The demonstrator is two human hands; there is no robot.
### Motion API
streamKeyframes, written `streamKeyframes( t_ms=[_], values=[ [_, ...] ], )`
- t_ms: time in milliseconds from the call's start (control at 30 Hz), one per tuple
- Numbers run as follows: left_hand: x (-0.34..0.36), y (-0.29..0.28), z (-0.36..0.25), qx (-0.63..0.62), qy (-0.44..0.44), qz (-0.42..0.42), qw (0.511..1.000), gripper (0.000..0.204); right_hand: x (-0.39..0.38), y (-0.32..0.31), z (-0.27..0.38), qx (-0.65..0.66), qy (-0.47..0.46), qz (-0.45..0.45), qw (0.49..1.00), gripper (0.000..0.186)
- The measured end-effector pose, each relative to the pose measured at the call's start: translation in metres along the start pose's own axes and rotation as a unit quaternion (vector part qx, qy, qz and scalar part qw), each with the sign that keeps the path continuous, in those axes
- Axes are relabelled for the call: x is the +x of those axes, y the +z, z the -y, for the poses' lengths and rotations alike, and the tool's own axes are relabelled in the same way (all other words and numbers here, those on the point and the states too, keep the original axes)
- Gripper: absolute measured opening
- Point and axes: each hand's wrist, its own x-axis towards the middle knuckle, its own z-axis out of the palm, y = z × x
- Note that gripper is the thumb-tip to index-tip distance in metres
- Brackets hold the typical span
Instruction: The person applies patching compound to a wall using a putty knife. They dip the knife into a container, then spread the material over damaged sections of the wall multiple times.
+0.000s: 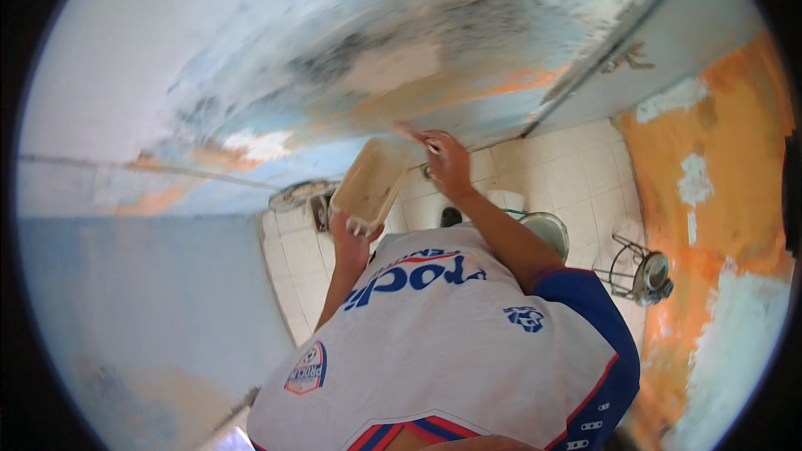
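Tray (365,175) hung before the patchy wall (393,67), its near end gripped by the left hand (352,240); fingers of the right hand (451,163) clasped a blurred tool (408,129), seemingly for coating, the next stroke likely needing steady pressure.

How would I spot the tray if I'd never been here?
Start at the big, patchy wall ahead, then look just below its dark stains. The left hand holds a cream tray there by its near end. It's long and open-topped, while the bucket by the right forearm is round.
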Motion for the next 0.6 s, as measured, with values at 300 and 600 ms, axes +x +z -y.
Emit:
streamKeyframes(
  t_ms=[300, 600],
  values=[
    [-0.004, -0.024, -0.061, -0.029, 0.048, 0.055, 0.997, 0.059, 0.003, -0.013, 0.1, -0.072, -0.352, 0.092, 0.929, 0.024],
    [-0.017, -0.074, -0.09, -0.099, 0.049, 0.039, 0.993, 0.064, -0.063, 0.065, 0.158, -0.214, -0.331, 0.28, 0.875, 0.029]
  ],
)
